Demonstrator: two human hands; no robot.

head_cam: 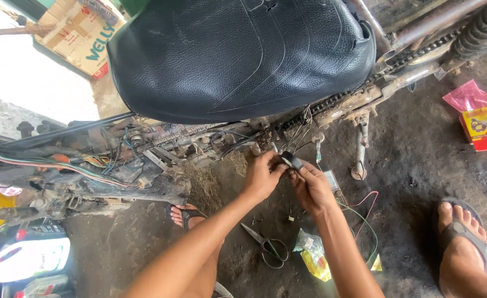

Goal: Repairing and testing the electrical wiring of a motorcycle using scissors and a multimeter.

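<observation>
While both hands meet just under the seat (238, 55), the left hand (261, 177) and right hand (310, 186) pinch one small black connector (292, 160) between their fingertips, each closed on an end of it. It sits in the air just below the chain (332, 102) and close to the tangle of thin wires (301, 129) hanging from the frame; whether a wire is already seated in it is too small to tell.

The work in hand looks like electrical fitting on a stripped motorbike: the connector is being held up and lined up, or pressed together, near the loose leads. By my reading, the next move calls for a steady two-handed pinch and a fine alignment of connector and wire end, with little force.

Further out, red and green wires (365, 212) trail over the dirt floor (409, 165) by the right forearm. Scissors (268, 245) lie on the ground between the forearms, blades pointing up-left, and a yellow packet (314, 259) lies just beside them. A sandalled foot (464, 243) rests at the right, another (185, 212) under the frame. To the left, a bundle of coloured cables (50, 163) runs along the bike, with a white jug (31, 258) below. A red-and-yellow box (483, 127) sits at the far right.
</observation>
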